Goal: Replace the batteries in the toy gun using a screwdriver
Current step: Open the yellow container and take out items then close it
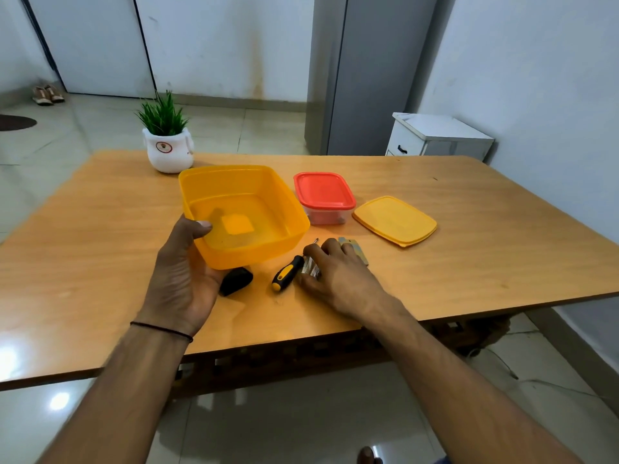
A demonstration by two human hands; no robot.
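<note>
The left hand [182,272] grips the near left corner of an open orange plastic tub [261,252], thumb over the rim. To its right on the wooden desk [100,246] lie a black rounded object [236,280] and a black-and-yellow-handled screwdriver [287,273]. The right hand [338,272] curls its fingers [330,246] around silvery batteries [311,271].

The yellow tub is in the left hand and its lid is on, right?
Not quite. The left hand does hold the yellow tub, but its lid is not on. The head view shows the tub open, and a yellow lid lies on the table, right of the red box.
</note>
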